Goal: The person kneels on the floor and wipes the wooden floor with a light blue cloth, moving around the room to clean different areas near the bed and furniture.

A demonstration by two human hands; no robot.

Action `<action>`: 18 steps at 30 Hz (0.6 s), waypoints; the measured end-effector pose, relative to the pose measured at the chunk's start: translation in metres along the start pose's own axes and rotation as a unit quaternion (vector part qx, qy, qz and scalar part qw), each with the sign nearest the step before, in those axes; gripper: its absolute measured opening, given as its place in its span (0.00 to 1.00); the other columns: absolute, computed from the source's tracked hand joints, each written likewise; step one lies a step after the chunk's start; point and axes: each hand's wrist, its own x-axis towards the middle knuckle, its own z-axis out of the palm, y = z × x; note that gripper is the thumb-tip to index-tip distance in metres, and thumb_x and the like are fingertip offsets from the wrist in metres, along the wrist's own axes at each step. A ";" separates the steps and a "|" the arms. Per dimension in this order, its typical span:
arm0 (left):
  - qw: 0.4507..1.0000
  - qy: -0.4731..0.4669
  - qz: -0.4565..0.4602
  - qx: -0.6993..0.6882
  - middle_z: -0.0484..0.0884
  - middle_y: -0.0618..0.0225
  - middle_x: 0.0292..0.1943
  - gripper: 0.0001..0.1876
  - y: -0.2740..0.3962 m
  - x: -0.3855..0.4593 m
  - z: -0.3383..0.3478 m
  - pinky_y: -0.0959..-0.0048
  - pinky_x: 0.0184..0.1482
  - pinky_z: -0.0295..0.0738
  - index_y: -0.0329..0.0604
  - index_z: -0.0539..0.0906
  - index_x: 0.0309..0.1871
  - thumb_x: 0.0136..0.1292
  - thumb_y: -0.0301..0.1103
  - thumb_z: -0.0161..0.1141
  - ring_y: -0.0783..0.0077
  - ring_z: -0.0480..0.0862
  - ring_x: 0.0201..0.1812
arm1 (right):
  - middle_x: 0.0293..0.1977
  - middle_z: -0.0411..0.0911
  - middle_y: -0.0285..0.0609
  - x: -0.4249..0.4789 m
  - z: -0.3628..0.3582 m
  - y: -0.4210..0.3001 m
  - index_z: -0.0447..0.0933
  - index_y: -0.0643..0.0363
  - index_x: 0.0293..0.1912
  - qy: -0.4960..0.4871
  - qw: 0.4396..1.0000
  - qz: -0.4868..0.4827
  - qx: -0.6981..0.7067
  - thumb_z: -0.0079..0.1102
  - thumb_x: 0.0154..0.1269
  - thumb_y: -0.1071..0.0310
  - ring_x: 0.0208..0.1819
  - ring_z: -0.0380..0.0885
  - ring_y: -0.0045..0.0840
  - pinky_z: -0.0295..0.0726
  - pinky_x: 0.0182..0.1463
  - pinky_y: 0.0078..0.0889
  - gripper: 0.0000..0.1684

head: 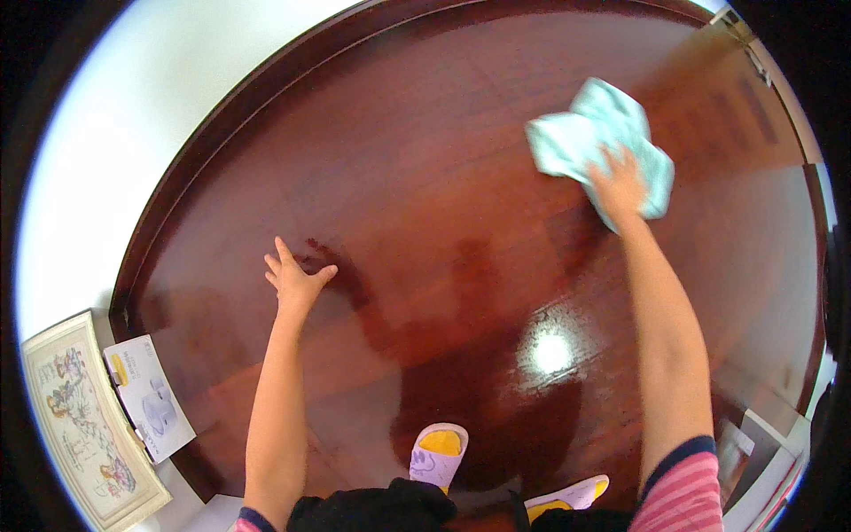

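My right hand (619, 183) is at the upper right on a pale mint-green cloth (565, 139), its fingers over the fabric. The cloth is spread unevenly, with loose corners fanning out past the hand, and it is slightly blurred. Whether it lies flat on the glossy red-brown wood floor (412, 186) or hangs just above it, I cannot tell. Off to the left, my left hand (297, 276) holds nothing; its fingers and thumb are spread over the floor, with a dark reflection beside it.
Dark wooden skirting (219, 123) curves along the white wall (133, 133). A framed picture (86, 425) and a white printed box (149, 399) stand at lower left. My slippers (439, 455) are at the bottom. White furniture (771, 439) edges the lower right.
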 end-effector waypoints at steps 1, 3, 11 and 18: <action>0.999 -0.020 -0.041 0.018 0.39 0.37 0.70 0.62 -0.011 0.015 0.002 0.46 0.66 0.51 0.40 0.41 0.71 0.41 0.49 0.74 0.30 0.42 0.68 | 0.67 0.55 0.45 -0.011 0.000 0.046 0.64 0.43 0.64 -0.011 0.998 0.053 -0.014 0.46 0.63 0.41 0.68 0.52 0.40 0.52 0.68 0.46 0.33; 0.989 -0.053 -0.124 0.063 0.34 0.34 0.69 0.69 -0.044 0.036 0.007 0.43 0.66 0.50 0.42 0.37 0.72 0.34 0.53 0.77 0.25 0.37 0.68 | 0.66 0.57 0.49 -0.055 0.006 0.121 0.61 0.44 0.66 -0.030 0.987 0.154 -0.039 0.43 0.66 0.43 0.67 0.54 0.44 0.52 0.69 0.45 0.33; 0.980 -0.084 -0.181 -0.011 0.31 0.45 0.71 0.64 -0.003 0.019 0.021 0.32 0.60 0.55 0.44 0.40 0.72 0.37 0.42 0.78 0.39 0.35 0.71 | 0.69 0.40 0.62 -0.130 0.016 0.209 0.46 0.36 0.70 -0.162 0.854 0.495 0.016 0.37 0.61 0.33 0.67 0.47 0.60 0.49 0.67 0.61 0.42; 0.979 -0.101 -0.178 -0.024 0.30 0.44 0.71 0.63 0.017 0.014 0.016 0.31 0.60 0.53 0.41 0.41 0.72 0.38 0.41 0.78 0.37 0.35 0.71 | 0.71 0.41 0.50 -0.046 0.028 -0.022 0.53 0.39 0.69 -0.262 0.937 0.197 -0.121 0.40 0.62 0.35 0.71 0.36 0.50 0.42 0.66 0.68 0.40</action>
